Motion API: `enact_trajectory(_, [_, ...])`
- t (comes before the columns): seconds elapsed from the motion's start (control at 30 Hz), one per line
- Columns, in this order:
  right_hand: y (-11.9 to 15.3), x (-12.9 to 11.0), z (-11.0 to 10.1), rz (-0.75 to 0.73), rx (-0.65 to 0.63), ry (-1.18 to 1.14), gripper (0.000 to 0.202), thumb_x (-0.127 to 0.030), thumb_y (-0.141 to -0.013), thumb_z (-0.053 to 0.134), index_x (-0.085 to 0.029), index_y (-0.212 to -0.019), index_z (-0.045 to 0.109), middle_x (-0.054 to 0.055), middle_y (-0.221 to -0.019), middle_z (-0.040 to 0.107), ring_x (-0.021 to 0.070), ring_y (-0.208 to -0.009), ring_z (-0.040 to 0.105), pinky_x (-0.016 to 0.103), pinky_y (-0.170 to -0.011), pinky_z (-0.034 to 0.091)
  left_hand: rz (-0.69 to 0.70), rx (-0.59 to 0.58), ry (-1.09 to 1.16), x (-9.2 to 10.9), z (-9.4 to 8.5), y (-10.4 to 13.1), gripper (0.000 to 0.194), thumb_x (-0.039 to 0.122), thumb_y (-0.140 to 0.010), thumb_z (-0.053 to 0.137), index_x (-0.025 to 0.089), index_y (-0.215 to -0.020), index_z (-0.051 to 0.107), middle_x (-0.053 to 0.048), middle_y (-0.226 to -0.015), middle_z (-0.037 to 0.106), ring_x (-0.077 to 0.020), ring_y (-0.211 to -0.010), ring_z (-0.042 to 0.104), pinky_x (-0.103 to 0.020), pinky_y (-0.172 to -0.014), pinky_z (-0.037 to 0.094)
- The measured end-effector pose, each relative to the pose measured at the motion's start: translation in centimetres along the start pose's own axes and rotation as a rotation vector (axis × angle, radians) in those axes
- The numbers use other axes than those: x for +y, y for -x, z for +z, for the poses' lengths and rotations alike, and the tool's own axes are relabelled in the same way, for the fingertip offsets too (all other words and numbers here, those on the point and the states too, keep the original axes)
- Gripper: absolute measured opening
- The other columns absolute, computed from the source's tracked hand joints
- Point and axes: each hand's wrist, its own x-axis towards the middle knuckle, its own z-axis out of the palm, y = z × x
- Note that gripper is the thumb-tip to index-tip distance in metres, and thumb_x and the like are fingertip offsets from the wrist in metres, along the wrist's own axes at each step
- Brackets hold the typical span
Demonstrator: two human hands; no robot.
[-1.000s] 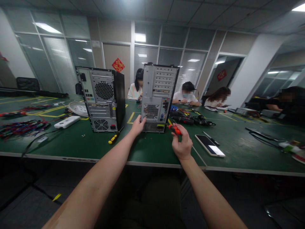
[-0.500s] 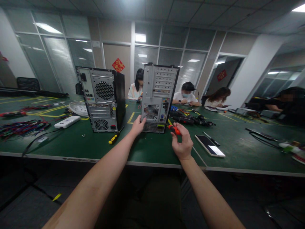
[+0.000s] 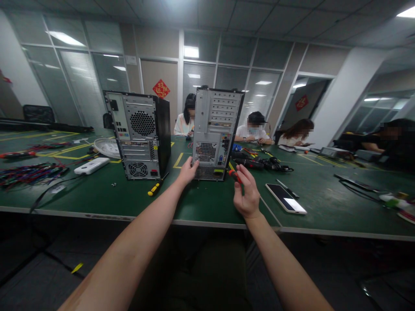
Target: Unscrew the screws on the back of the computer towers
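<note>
A computer tower (image 3: 210, 125) stands upright in front of me, its grey metal back with ports and vents facing me. My left hand (image 3: 188, 171) grips its lower left edge, the thumb on the back panel and the fingers along the side, partly hidden. In my right hand (image 3: 247, 192), closed around its handle, is a red and black screwdriver (image 3: 234, 175) at the tower's lower right edge. Its tip is too small to make out. To the left stands a second computer tower (image 3: 138, 129), with a yellow and black screwdriver (image 3: 155, 187) lying by its base.
A phone (image 3: 285, 198) and a pen (image 3: 288, 188) lie right of my right hand. Black cables (image 3: 275, 164) sit behind. Leftward are a white power bank-like device (image 3: 91, 166), a wire bundle (image 3: 27, 175) and small screws (image 3: 113, 184). Several people sit across the green table (image 3: 207, 211).
The fingers of my right hand have shifted and turned around the screwdriver handle, covering more of it. My left hand and the towers have stayed in place.
</note>
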Motion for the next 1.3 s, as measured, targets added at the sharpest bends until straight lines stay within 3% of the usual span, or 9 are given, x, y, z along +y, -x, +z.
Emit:
enact_trajectory(0.1, [-0.02,-0.03,0.04,0.006,-0.011,-0.020,0.057,-0.008,-0.099,0.051,-0.026,-0.153,0.048,0.013,-0.157,0.051,0.0272,-0.143,0.054,0.051,-0.116,0.052,0.005,-0.002,-0.009,-0.17,0.04,-0.04,0.025,0.045,-0.095,0.059,0.020,-0.099,0.060,-0.008,-0.102,0.073,-0.0244,-0.097,0.069,-0.036,-0.089,0.054])
enact_trajectory(0.37, [0.32,0.58,0.19,0.022,0.008,-0.024,0.052,-0.007,-0.098,0.053,-0.027,-0.146,0.054,0.012,-0.139,0.065,0.0257,-0.129,0.065,0.050,-0.108,0.058,0.032,0.012,0.003,-0.71,0.23,-0.30,0.025,0.045,-0.095,0.060,0.020,-0.096,0.060,-0.007,-0.099,0.072,-0.0231,-0.095,0.069,-0.034,-0.090,0.053])
enact_trajectory(0.63, [0.30,0.61,0.24,0.001,0.045,0.016,0.054,-0.003,-0.096,0.055,-0.027,-0.144,0.056,0.012,-0.134,0.068,0.0245,-0.124,0.068,0.045,-0.103,0.061,0.043,0.023,-0.019,-0.58,0.11,-0.21,0.023,0.043,-0.094,0.062,0.020,-0.094,0.060,-0.007,-0.097,0.071,-0.0232,-0.091,0.068,-0.035,-0.086,0.053])
enact_trajectory(1.3, [0.10,0.32,0.06,-0.004,0.096,0.102,0.049,-0.008,-0.095,0.063,-0.025,-0.140,0.058,0.012,-0.126,0.071,0.0257,-0.118,0.070,0.046,-0.100,0.061,0.034,0.020,-0.031,-0.88,0.22,-0.35,0.022,0.043,-0.095,0.059,0.021,-0.094,0.059,-0.006,-0.095,0.069,-0.0222,-0.090,0.066,-0.033,-0.084,0.052])
